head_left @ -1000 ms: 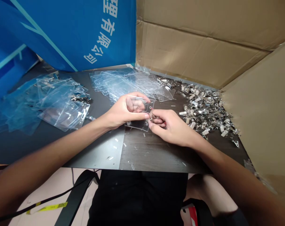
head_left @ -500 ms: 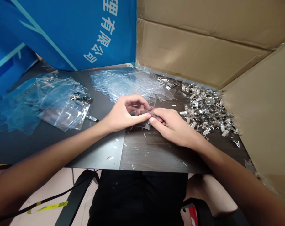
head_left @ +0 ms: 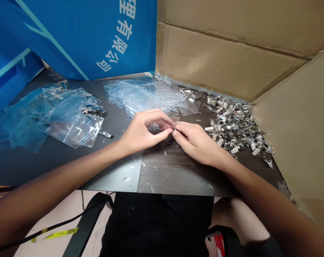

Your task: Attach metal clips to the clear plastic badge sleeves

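Plastic sleeve [head_left: 175,120], pinched between left grip [head_left: 144,130], right grip [head_left: 196,141]

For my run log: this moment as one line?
left hand: holding clear plastic sleeve; right hand: pinching, contents hidden; nearby: silver metal clip pile

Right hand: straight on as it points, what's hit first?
Likely the left hand, just ahead of the right hand; the clear plastic at their fingertips may come first, as depth there is unclear.
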A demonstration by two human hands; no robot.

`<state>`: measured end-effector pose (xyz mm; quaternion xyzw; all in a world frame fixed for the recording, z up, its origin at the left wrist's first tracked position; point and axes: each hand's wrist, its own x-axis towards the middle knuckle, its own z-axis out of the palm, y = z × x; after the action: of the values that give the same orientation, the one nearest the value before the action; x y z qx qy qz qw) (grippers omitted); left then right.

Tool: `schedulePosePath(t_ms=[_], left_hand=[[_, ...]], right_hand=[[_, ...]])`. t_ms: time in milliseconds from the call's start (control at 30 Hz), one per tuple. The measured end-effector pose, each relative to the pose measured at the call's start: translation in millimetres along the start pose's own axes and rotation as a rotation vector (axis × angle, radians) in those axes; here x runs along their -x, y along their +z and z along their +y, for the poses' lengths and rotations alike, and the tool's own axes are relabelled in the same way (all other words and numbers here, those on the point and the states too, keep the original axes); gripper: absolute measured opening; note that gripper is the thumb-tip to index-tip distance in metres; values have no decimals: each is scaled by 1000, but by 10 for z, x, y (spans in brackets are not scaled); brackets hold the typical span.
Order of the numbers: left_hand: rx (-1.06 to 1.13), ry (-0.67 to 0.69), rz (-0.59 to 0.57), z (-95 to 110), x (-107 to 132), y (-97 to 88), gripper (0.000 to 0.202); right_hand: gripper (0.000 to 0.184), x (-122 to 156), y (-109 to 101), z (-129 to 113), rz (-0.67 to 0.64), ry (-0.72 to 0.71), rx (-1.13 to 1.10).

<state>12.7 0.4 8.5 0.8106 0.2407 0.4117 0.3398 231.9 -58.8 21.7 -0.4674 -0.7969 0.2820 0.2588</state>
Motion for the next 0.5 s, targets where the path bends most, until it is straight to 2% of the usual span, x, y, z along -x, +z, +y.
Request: schedulePosePath(t_ms=[500], left_hand=[[-76,44,-28,-50,-1,-13,7]], right_hand=[[22,-26,40,104,1,-11,77]])
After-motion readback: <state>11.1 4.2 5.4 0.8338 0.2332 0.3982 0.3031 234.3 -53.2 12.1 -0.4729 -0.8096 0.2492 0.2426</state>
